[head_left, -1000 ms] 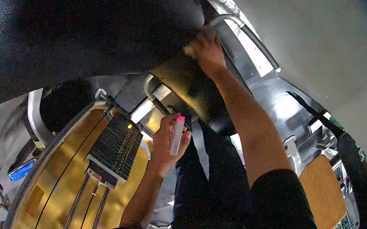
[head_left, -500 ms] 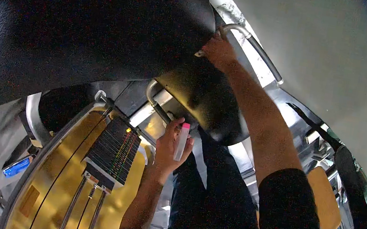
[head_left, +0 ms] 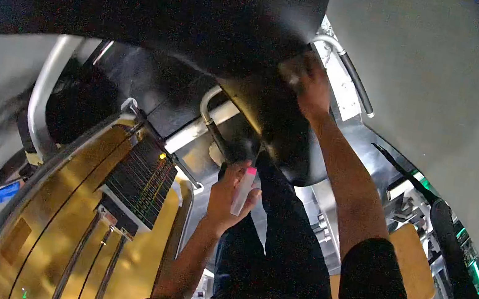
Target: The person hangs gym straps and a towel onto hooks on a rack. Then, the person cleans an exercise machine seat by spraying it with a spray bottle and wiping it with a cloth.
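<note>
My left hand (head_left: 224, 200) is closed around a slim translucent bottle (head_left: 242, 194) with a pink top, near the middle of the view. My right hand (head_left: 313, 89) is higher up, against the underside or edge of a large black pad (head_left: 211, 13). A pale, blurred patch, possibly a cloth (head_left: 293, 68), shows at its fingers, which are smeared by motion. Just above that hand curves a metal handle (head_left: 352, 73) with a dark grip. A second bent handle (head_left: 209, 104) stands above my left hand.
On the left, a gold-coloured machine housing (head_left: 38, 230) holds a black weight stack (head_left: 140, 181) with a yellow pin and guide rods. A thick silver tube (head_left: 44, 93) curves behind it. A brown pad (head_left: 411, 270) and green-lit equipment (head_left: 471, 267) are at right.
The view has shifted. My right hand has come slightly down and right along the black pad, showing the pale patch. My left hand still holds the bottle, a little lower and farther right.
</note>
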Motion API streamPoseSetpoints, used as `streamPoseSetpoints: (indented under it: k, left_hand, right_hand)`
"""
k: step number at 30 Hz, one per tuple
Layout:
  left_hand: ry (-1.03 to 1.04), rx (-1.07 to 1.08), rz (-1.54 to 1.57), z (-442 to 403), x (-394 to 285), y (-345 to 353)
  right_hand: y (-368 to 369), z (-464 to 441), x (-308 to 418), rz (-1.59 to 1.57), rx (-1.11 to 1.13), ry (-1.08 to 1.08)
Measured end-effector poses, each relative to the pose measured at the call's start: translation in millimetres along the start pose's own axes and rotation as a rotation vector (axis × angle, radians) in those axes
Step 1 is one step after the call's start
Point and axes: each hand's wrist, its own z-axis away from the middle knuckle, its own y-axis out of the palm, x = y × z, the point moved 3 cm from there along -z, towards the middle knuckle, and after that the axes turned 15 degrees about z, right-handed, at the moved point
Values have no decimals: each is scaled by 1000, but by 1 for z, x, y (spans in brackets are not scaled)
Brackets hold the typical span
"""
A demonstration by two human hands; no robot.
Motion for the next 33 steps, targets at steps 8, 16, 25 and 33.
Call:
streamPoseSetpoints:
  k: [8,16,25,33]
  left_hand:
    - [-114,-59,49,41,29,-29]
    - [-66,-71,82,62,35,-53]
    - [-73,-110,44,72,35,-86]
    - [-21,-152,27,80,51,-92]
  right_hand:
    - [24,10,49,332,-353,-9]
    - [10,8,56,369,-260,50]
    - [24,15,76,292,-254,193]
    - [59,11,107,406,-275,50]
